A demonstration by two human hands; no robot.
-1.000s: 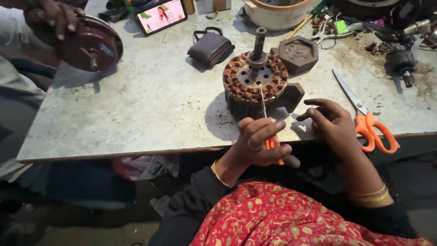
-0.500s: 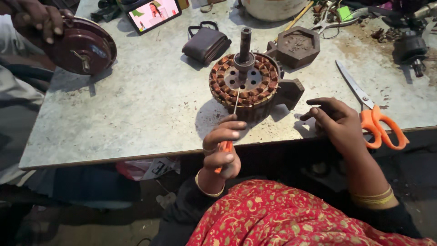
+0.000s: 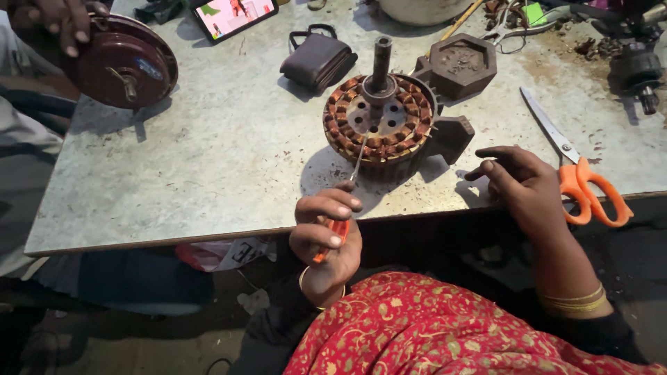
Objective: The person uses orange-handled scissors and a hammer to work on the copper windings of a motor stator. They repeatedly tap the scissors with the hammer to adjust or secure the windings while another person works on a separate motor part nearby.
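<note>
A round motor stator (image 3: 379, 125) wound with copper coils stands on the grey table (image 3: 229, 160), its steel shaft pointing up. My left hand (image 3: 325, 232) is shut on an orange-handled screwdriver (image 3: 347, 194) at the table's near edge; the thin blade tip rests against the coils on the stator's near side. My right hand (image 3: 521, 184) lies on the table edge to the right of the stator, fingers loosely curled and holding nothing. It sits next to orange-handled scissors (image 3: 577, 177).
Another person's hand (image 3: 59, 21) holds a dark red round motor cover (image 3: 121, 62) at far left. A dark pouch (image 3: 318, 59), a phone with a lit screen (image 3: 233, 14), a hexagonal block (image 3: 462, 66) and assorted parts lie behind the stator.
My left hand with the screwdriver has drawn back toward me, off the stator top to the table edge. My view has shifted, so the stator sits farther from me.
</note>
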